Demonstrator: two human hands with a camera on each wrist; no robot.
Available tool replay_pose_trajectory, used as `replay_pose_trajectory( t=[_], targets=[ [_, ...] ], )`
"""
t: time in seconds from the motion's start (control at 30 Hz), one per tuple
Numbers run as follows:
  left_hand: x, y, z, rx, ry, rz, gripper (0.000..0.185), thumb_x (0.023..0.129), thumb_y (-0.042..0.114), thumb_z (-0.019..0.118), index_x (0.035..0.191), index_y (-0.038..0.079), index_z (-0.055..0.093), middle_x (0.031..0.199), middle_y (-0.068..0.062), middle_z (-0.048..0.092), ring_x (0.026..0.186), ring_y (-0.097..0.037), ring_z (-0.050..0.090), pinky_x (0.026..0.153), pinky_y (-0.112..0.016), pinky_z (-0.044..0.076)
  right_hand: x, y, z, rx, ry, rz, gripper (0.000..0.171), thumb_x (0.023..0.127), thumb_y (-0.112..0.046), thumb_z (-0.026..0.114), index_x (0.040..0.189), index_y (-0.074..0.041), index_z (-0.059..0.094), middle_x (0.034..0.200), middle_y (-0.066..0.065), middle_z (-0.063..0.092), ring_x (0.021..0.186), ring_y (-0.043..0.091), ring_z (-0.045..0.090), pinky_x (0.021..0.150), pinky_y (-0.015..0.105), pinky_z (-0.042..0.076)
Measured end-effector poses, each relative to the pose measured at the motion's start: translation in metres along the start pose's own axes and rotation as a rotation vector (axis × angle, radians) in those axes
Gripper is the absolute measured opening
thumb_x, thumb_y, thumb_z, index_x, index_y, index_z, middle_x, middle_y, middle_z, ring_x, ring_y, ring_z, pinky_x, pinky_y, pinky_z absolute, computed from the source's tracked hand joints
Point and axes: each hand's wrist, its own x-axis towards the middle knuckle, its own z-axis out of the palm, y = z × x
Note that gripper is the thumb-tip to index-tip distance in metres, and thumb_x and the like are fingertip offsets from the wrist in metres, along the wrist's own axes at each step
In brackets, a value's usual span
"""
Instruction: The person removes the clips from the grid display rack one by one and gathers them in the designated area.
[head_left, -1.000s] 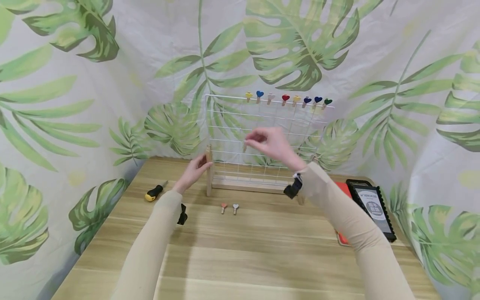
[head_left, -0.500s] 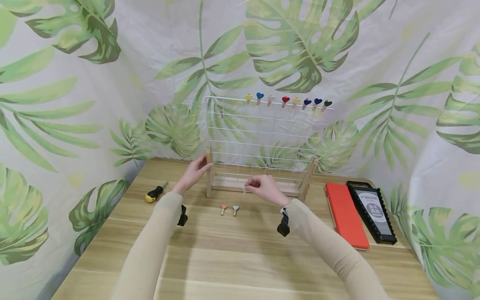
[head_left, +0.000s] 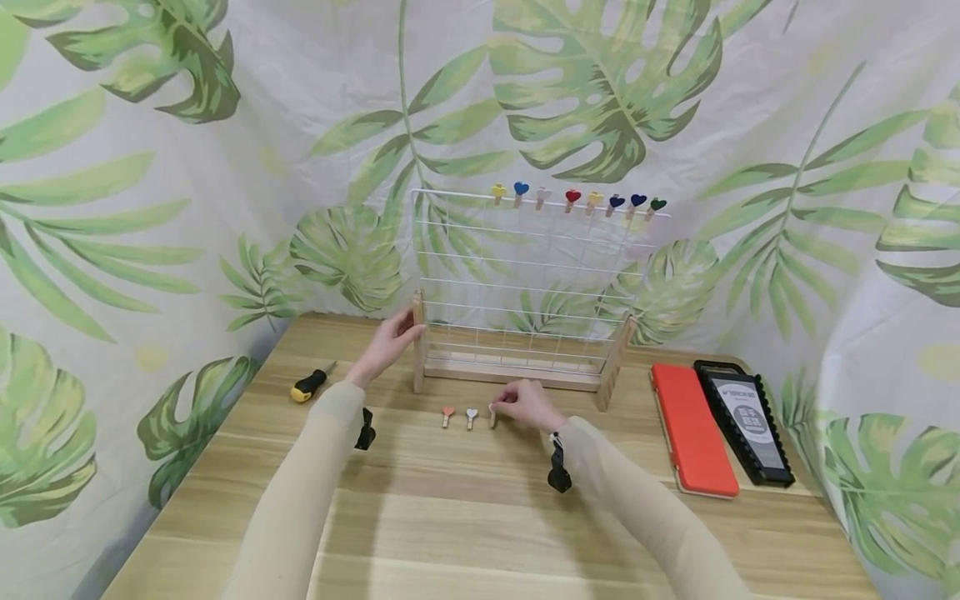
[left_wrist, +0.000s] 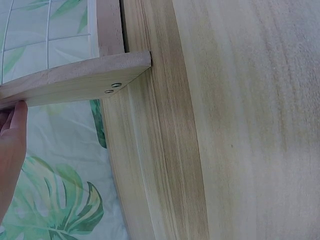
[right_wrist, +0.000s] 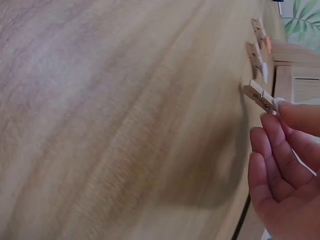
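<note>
A wood-grained table is backed and flanked by hanging cloth printed with green leaves. Clock directions are taken from the right hand in the head view. At 12 o'clock a wire grid is held in a wooden stand, its top wire bearing a row of coloured heart clips. At 9 o'clock an orange heart clip and a silvery heart clip are laid side by side, with a screwdriver farther out. At 3 o'clock a red case and a black tray are set next to each other. A wooden clip is pinched between thumb and fingers of the right hand, just beside the silvery one; whether the table is touched by it cannot be told. At 10 o'clock the stand's end post is touched by the left hand; whether it is gripped cannot be told. One second earlier the right hand was raised before the grid; it has since been lowered to the tabletop, and the red case, then partly covered by the sleeve, is now uncovered. The left hand's place is unchanged.
</note>
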Motion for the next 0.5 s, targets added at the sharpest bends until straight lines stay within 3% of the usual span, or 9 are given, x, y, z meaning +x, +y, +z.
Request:
replay_pose_trajectory(
  t=[0.5],
  targets=[
    [0.0011,0.0017,-0.0009,-0.021,-0.012,-0.061,0.066,0.105,0.027,0.05,0.156,-0.004,0.021,0.156,-0.03,0.032,0.147,-0.042,0.033,0.12,-0.054,0.032,0.0042,0.0073,0.0108,-0.014,-0.031,0.041,0.015,0.094,-0.024,0.069,0.095,-0.012,0.077,0.087,0.001,0.075,0.069,0.006,0.056,0.062,0.019,0.045]
  ],
)
